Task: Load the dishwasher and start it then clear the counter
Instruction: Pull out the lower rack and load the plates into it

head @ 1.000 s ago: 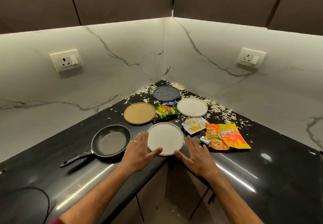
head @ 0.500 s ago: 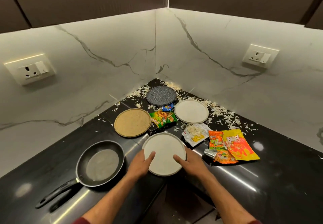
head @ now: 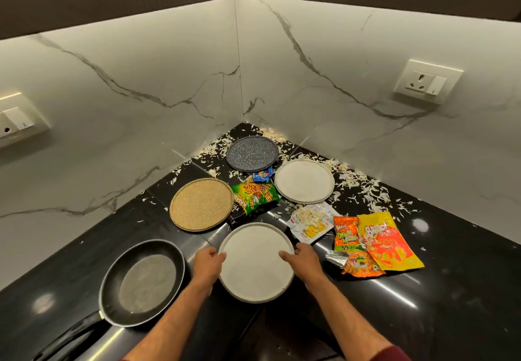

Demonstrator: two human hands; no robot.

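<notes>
Head view: the grey plate [head: 256,262] is sitting between the 2 hands at the counter's [head: 451,304] near edge, round, so no long axis, each hand equally near. The left hand [head: 208,263] is pinching its left rim and the right hand [head: 304,259] its right rim, thumbs on top. It is looking matte, pale and bare.
</notes>
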